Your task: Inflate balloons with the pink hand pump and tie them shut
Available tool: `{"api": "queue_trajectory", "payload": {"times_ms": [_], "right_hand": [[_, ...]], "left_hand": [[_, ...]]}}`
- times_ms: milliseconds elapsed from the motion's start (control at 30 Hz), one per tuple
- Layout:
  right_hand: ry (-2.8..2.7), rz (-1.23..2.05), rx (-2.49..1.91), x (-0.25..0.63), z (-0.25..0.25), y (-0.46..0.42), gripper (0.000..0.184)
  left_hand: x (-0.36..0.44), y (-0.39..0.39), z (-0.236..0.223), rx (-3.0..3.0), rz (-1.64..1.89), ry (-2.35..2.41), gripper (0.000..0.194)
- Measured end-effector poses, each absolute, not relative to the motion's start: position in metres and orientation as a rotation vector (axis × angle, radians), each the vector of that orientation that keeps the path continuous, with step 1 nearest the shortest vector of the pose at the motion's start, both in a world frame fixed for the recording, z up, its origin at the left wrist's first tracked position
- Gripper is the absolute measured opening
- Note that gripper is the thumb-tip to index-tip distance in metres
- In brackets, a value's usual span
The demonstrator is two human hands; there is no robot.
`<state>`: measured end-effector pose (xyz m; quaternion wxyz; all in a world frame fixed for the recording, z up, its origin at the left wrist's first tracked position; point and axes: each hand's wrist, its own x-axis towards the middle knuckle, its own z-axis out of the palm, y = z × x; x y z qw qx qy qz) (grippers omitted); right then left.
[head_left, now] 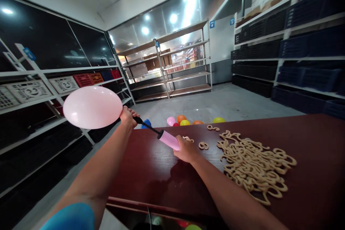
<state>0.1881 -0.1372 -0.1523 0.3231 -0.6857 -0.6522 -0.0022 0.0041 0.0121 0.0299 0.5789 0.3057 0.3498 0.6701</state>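
A pale pink balloon (93,107), blown up large, stretches out to the left of my left hand (128,116). That hand is closed around the balloon's neck and the black end of a balloon pump (168,141). A thin black rod shows between this end and the pump's pink barrel, with the barrel tilted down to the right. Around the lower part of the barrel wraps my right hand (186,149), above the table. The join of balloon and pump is hidden by my left fingers.
On the dark red table (151,172), a pile of beige curled loops (253,161) lies at right, with several loose pieces near it. Inflated balloons (184,122) rest on the floor beyond. Shelves with crates (29,90) stand left, dark crates (307,79) right, and a rack (185,75) behind.
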Motion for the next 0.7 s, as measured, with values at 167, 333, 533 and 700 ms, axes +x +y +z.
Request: {"api": "queue_trajectory", "payload": {"times_ms": [167, 333, 533, 700], "right_hand": [[-1.715, 0.072, -1.845, 0.189, -0.159, -0.134, 0.033], [-1.699, 0.019, -1.906, 0.190, -0.162, -0.132, 0.030], [-1.695, -0.029, -1.957, 0.191, -0.161, -0.130, 0.031], [-1.715, -0.014, -1.956, 0.192, -0.156, -0.130, 0.028]], "left_hand": [[0.026, 0.007, 0.002, 0.704, 1.546, 0.836, 0.034], [0.061, -0.010, -0.034, 0.673, 1.493, 0.840, 0.035], [0.067, -0.015, -0.039, 0.629, 1.501, 0.837, 0.033], [0.031, 0.005, -0.001, 0.618, 1.578, 0.874, 0.030]]}}
